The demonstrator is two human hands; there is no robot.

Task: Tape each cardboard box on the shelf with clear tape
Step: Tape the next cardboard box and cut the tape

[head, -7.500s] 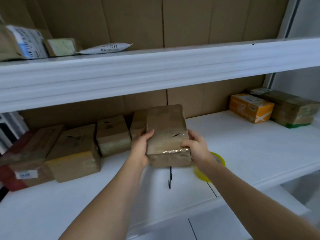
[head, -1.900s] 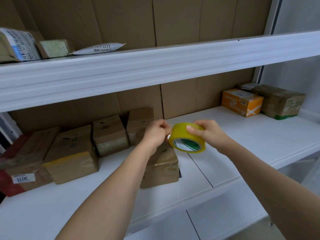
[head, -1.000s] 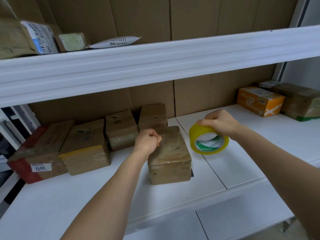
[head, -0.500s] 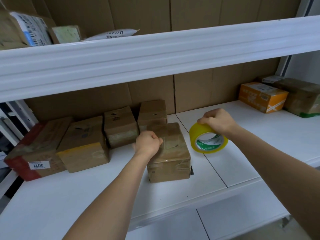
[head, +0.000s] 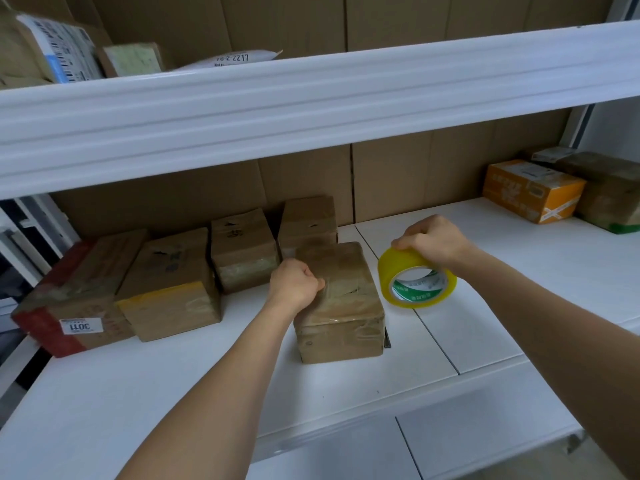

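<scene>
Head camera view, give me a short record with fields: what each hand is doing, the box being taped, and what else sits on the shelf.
left hand: fist pinching the tape end on the front box
right hand: grips the tape roll from above
front box: on the white shelf, ahead of the row
row of boxes: behind, to the left
orange box: far right

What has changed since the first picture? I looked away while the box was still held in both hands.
The box was set down on the shelf. The right hand took up the tape roll and drew it away to the right, while the left hand pinches the tape end down on the box top. The other boxes stayed put.
</scene>
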